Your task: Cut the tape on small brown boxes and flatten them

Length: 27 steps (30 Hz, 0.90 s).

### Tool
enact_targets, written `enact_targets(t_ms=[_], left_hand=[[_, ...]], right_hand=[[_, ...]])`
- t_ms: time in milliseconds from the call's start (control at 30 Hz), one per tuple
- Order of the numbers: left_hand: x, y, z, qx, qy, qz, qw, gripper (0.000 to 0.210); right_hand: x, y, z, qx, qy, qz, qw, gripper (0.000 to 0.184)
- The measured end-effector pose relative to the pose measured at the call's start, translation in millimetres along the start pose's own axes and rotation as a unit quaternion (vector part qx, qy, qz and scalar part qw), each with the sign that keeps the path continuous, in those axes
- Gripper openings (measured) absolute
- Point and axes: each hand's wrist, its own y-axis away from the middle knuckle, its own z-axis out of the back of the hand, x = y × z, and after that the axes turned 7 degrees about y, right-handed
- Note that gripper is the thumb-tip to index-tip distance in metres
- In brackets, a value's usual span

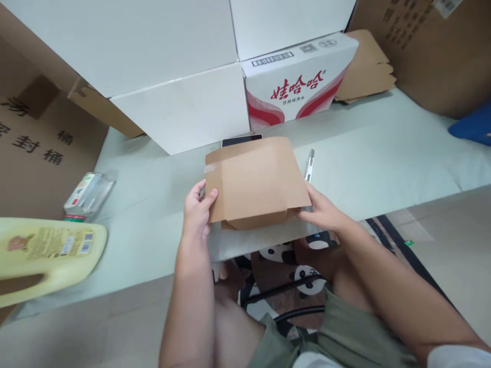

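Note:
A brown cardboard box (pixel 253 176), partly folded, is held between both hands over the front of the table. My left hand (pixel 197 207) grips its left edge, thumb on top and fingers beneath. At the lower right corner my right hand (pixel 320 207) holds on, its fingertips partly hidden under the cardboard. A folded flap (pixel 257 221) hangs below the near edge. Just right of the box lies a white and grey pen-like tool (pixel 310 164). Behind the box shows the top of a dark flat device with a pale rim (pixel 241 140), mostly covered.
White cartons (pixel 184 110) and a red-and-white water carton (pixel 299 84) line the back. Flattened cardboard (pixel 366 66) stands beside them. To the left are a clear bottle (pixel 89 194) and a yellow jug (pixel 53 255). A blue object (pixel 473 125) sits at right.

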Motion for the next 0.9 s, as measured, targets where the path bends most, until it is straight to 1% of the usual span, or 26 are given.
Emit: enact_targets(t_ms=[33,67,133,200,267,367,500,533,600,633,667,733,800,833,867,900], left_hand=[[-1.5,0.8,0.3,-0.010,0.006,0.003,1.000,0.060],[-3.1,2.0,0.9,-0.003,0.011,0.004,1.000,0.058],[-6.3,5.4,3.2,0.053,0.022,0.017,0.998,0.062],[-8.8,9.6,6.3,0.121,0.034,0.038,0.991,0.074],[-9.6,13.3,8.1,0.155,0.035,0.039,0.987,0.087],[-6.4,16.1,5.4,0.160,0.023,0.006,0.987,0.101],[1.4,15.9,-3.7,0.164,-0.006,-0.027,0.986,0.107],[2.9,15.9,-5.4,0.161,-0.017,-0.024,0.987,0.108],[4.5,15.9,-7.3,0.145,-0.040,0.007,0.989,0.111],[4.8,15.7,-7.4,0.131,-0.052,0.029,0.990,0.110],[4.7,15.0,-7.0,0.113,-0.060,0.048,0.991,0.103],[4.4,11.8,-5.0,0.074,-0.053,0.065,0.994,0.078],[4.7,6.8,-2.2,0.036,-0.027,0.031,0.998,0.052],[5.4,4.4,-0.7,0.027,-0.027,-0.001,0.999,0.046],[6.7,2.6,0.6,0.027,-0.041,-0.038,0.998,0.046],[8.4,1.6,1.9,0.030,-0.064,-0.075,0.995,0.051]], right_hand=[[2.7,0.2,-1.8,-0.002,-0.034,-0.008,0.999,0.070],[4.8,0.4,-3.9,-0.009,-0.059,-0.023,0.998,0.070],[7.1,0.5,-8.5,-0.027,-0.090,-0.055,0.994,0.069],[7.1,-0.3,-12.1,-0.052,-0.125,-0.078,0.988,0.067],[6.0,-2.3,-13.8,-0.090,-0.165,-0.094,0.978,0.064],[4.7,-6.3,-13.8,-0.162,-0.179,-0.121,0.963,0.058],[2.1,-9.4,-13.4,-0.212,-0.173,-0.129,0.953,0.049],[0.9,-9.9,-13.7,-0.225,-0.181,-0.132,0.948,0.045],[-1.5,-11.2,-14.6,-0.247,-0.206,-0.157,0.934,0.039],[-2.4,-12.2,-15.1,-0.254,-0.220,-0.176,0.925,0.039],[-2.7,-13.4,-15.4,-0.261,-0.233,-0.194,0.916,0.039],[-1.8,-15.9,-14.9,-0.289,-0.252,-0.212,0.899,0.038],[1.2,-16.9,-12.4,-0.322,-0.268,-0.206,0.884,0.040],[3.1,-16.5,-10.3,-0.332,-0.277,-0.200,0.879,0.042],[5.1,-15.2,-7.9,-0.336,-0.286,-0.194,0.876,0.044],[7.0,-13.3,-5.3,-0.332,-0.294,-0.187,0.877,0.045]])
